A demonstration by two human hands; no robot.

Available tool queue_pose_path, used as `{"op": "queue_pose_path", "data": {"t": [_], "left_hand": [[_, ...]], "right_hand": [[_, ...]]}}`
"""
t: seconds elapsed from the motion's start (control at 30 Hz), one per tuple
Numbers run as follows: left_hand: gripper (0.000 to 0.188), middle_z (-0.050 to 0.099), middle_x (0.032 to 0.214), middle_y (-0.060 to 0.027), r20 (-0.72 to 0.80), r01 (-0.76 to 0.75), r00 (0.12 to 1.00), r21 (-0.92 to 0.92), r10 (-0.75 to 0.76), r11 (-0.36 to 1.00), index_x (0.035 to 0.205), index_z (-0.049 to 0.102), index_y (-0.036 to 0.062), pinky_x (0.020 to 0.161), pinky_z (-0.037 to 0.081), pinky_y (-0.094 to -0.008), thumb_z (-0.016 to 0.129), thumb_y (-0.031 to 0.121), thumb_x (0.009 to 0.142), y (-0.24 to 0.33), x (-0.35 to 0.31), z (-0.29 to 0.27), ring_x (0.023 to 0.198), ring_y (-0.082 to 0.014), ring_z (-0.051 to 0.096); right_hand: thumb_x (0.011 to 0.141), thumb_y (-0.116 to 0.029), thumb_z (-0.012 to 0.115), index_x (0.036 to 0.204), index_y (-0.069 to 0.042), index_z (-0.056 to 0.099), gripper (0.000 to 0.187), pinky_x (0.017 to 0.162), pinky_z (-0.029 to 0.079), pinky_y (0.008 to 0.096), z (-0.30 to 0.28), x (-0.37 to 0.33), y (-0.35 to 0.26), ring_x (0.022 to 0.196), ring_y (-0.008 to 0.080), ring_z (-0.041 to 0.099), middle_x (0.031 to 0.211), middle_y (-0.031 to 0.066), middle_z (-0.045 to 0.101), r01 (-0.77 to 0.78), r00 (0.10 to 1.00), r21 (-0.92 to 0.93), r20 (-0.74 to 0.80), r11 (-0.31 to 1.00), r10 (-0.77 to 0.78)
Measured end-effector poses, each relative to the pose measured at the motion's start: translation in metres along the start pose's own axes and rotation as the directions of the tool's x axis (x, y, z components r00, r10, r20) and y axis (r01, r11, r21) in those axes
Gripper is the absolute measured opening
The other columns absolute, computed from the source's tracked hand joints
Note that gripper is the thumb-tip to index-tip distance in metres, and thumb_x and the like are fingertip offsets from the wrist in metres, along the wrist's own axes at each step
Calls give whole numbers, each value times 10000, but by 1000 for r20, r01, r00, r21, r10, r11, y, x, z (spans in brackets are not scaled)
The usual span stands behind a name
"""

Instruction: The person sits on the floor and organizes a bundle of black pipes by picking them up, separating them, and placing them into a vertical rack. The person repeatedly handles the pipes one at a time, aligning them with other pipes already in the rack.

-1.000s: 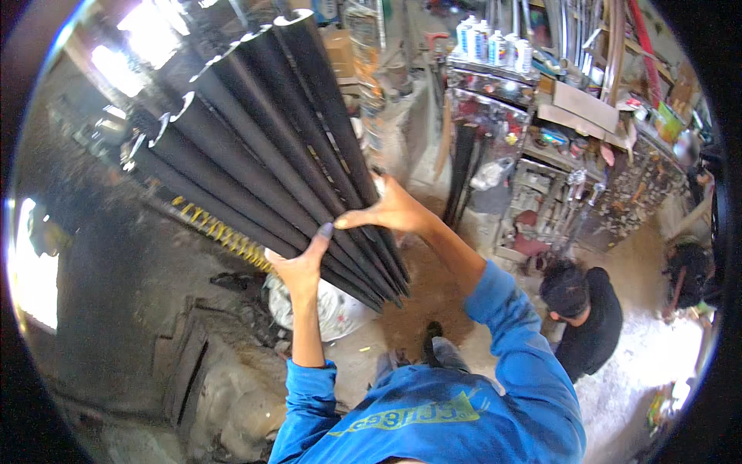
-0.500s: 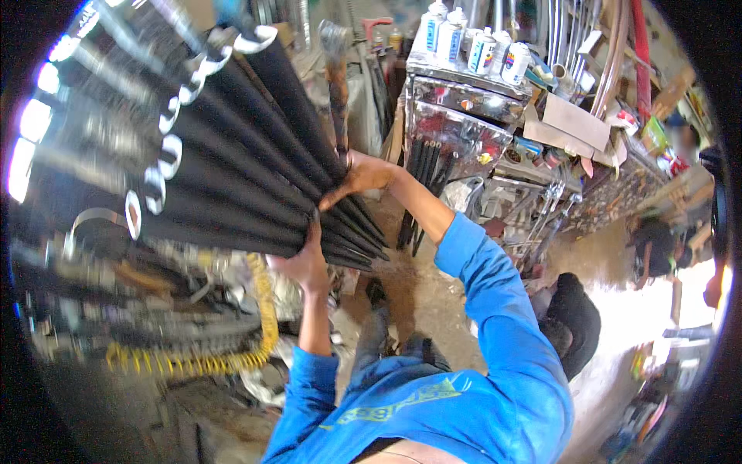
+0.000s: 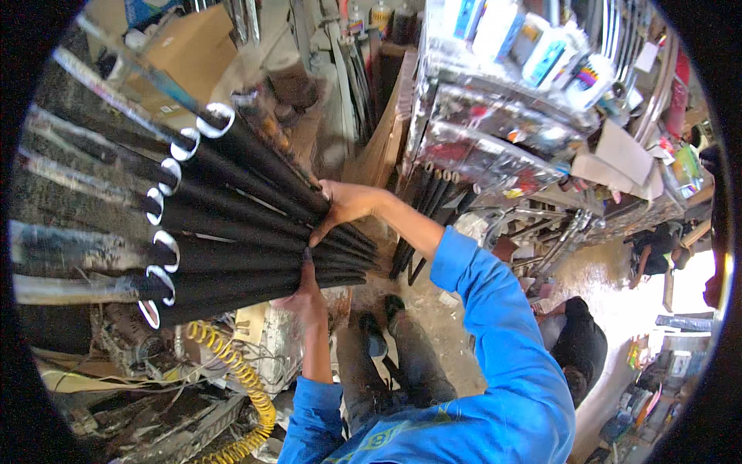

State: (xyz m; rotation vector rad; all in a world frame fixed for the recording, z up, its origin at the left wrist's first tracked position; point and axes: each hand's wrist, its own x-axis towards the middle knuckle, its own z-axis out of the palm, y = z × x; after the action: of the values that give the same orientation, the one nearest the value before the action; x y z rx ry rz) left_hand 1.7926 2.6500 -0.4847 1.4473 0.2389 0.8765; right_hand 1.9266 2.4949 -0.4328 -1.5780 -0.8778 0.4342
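Note:
A fanned bundle of long black tubes [image 3: 232, 220] is gripped in both my hands. Their open round ends, pale at the rims, spread out on the left. The far ends come together to the right of my hands. My right hand [image 3: 346, 204] wraps the upper side of the bundle, thumb pointing down. From below, my left hand [image 3: 304, 297] closes round it with the thumb up, close to the right thumb. Grey pipes [image 3: 73, 290] line up with the tubes' open ends; whether they touch the tubes I cannot tell.
A paint-stained cabinet [image 3: 495, 151] with white spray cans [image 3: 545, 58] stands ahead right, more black tubes [image 3: 429, 205] leaning against it. A cardboard box [image 3: 189, 54] is far left. A coiled yellow hose [image 3: 251, 390] hangs lower left. Another person [image 3: 580, 344] is at the right.
The view has shifted, and the bundle sits lower in it, with its open ends now against the grey pipes. Both hands keep their grip. My feet now show below.

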Motion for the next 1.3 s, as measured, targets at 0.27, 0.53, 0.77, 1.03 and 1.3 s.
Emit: {"op": "queue_pose_path", "data": {"t": [0.27, 0.53, 0.77, 1.03, 1.3], "left_hand": [[509, 615, 1217, -198, -56, 91, 995, 160, -83, 983, 1119, 601, -104, 903, 513, -399, 855, 29, 699, -206, -55, 30, 1027, -256, 624], [558, 641, 1135, -206, -179, -22, 982, 204, 59, 979, 1127, 573, -112, 853, 533, -386, 872, 84, 698, -341, -113, 33, 972, -280, 648], [699, 613, 1177, -199, -264, -27, 963, 91, 51, 995, 1173, 518, -106, 884, 511, -411, 907, 176, 665, -399, -135, 31, 1036, -286, 615], [792, 624, 1136, -224, -124, 224, 972, 210, -201, 952, 1246, 489, -100, 938, 464, -433, 875, 317, 694, -417, -123, 15, 1043, -358, 618], [762, 631, 1121, -250, -152, 112, 985, 193, -83, 975, 1212, 531, -95, 920, 469, -451, 879, 315, 673, -438, -97, 14, 1036, -381, 618]], "right_hand": [[627, -225, 919, 1220, 6, 608, 708, 990, 459, 321, -13, -15, 216, 1090, 202, 602, 1203, 111, 665, -56, 998, 106, 9, 993, 55], [604, -213, 930, 1300, -14, 550, 818, 1057, 415, 350, 0, -31, 367, 1190, 227, 554, 1283, 104, 620, -129, 983, 151, 146, 980, 106], [591, -247, 939, 1392, -39, 462, 955, 1106, 363, 373, 2, -36, 404, 1248, 249, 505, 1353, 101, 570, -228, 962, -140, 121, 964, 245], [622, -227, 925, 1406, 1, 450, 945, 1091, 370, 341, 8, -29, 440, 1246, 232, 507, 1356, 97, 561, -431, 888, -228, 65, 873, 455], [624, -155, 922, 1432, -14, 425, 959, 1101, 355, 331, 0, 5, 471, 1256, 234, 497, 1355, 119, 555, -507, 827, -245, 131, 826, 547]]}}
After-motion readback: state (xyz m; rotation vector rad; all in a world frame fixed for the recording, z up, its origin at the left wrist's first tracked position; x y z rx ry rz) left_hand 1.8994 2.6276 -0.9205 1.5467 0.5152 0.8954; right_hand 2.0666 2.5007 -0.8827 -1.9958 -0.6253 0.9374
